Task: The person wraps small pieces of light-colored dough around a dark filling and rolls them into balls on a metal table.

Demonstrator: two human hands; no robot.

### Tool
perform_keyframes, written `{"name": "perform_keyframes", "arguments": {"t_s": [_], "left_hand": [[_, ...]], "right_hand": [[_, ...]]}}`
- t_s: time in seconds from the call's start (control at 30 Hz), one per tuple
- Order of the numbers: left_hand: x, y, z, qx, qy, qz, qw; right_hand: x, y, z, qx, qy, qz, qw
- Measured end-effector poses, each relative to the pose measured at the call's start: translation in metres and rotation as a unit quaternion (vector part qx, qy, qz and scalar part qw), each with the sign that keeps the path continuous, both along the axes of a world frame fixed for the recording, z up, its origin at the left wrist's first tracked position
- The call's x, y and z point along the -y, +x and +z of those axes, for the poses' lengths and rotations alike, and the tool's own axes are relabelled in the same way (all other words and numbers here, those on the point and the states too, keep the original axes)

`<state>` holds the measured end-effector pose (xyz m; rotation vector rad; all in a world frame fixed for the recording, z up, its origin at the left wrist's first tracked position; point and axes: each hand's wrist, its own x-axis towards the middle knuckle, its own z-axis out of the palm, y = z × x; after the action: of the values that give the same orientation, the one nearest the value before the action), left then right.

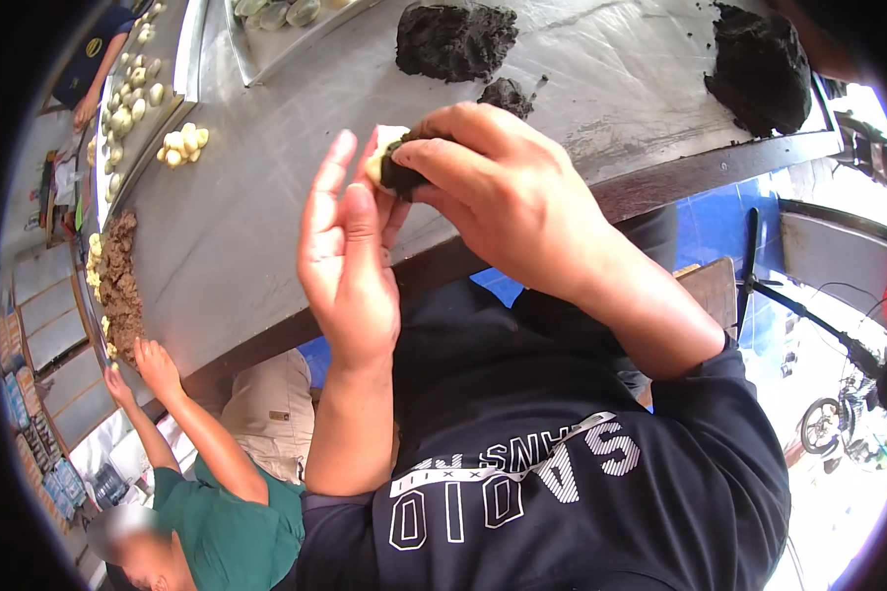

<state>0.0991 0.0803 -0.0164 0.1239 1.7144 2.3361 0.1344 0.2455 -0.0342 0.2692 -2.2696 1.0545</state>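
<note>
Dough, a small pale piece stuffed with black paste [392, 163], sits pinched between my two hands above the grey metal counter [246, 227]. My left hand [350, 261] cups it, fingers splayed; my right hand [493, 192] has its grip closed on it. Squeezing too hard could burst the filling out.

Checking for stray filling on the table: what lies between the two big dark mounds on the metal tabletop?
In the head view, only bare metal tabletop lies between the left mound and the right mound; a small dark clump sits just below the left one.
</note>
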Motion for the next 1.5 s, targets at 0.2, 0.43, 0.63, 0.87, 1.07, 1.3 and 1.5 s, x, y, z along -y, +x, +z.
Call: {"name": "perform_keyframes", "arguments": {"t_s": [0.2, 0.43, 0.63, 0.87, 1.07, 1.3, 1.5], "left_hand": [[0.035, -0.039, -0.03, -0.343, -0.361, -0.119, 0.859], [0.023, -0.049, -0.033, -0.445, -0.387, -0.146, 0.794], [0.038, -0.042, -0.029, -0.311, -0.316, -0.282, 0.851], [0.032, -0.049, -0.025, -0.334, -0.279, -0.248, 0.865], [0.033, -0.049, -0.027, -0.295, -0.199, -0.262, 0.897], [0.021, -0.037, -0.025, -0.375, -0.336, -0.145, 0.852], [0.023, -0.033, -0.023, -0.401, -0.334, -0.156, 0.839]], "right_hand": [[-0.001, 0.002, 0.007, 0.057, -0.07, 0.099, 0.991], [-0.003, 0.014, 0.01, 0.068, 0.034, 0.113, 0.991], [-0.003, -0.003, 0.007, 0.119, -0.061, 0.053, 0.99], [-0.025, 0.004, 0.024, 0.153, 0.119, -0.05, 0.98], [-0.045, 0.012, 0.014, 0.131, 0.247, -0.124, 0.952], [-0.007, 0.02, 0.031, 0.168, 0.046, 0.07, 0.982], [0.004, 0.012, 0.028, 0.153, 0.0, 0.024, 0.988]]}}
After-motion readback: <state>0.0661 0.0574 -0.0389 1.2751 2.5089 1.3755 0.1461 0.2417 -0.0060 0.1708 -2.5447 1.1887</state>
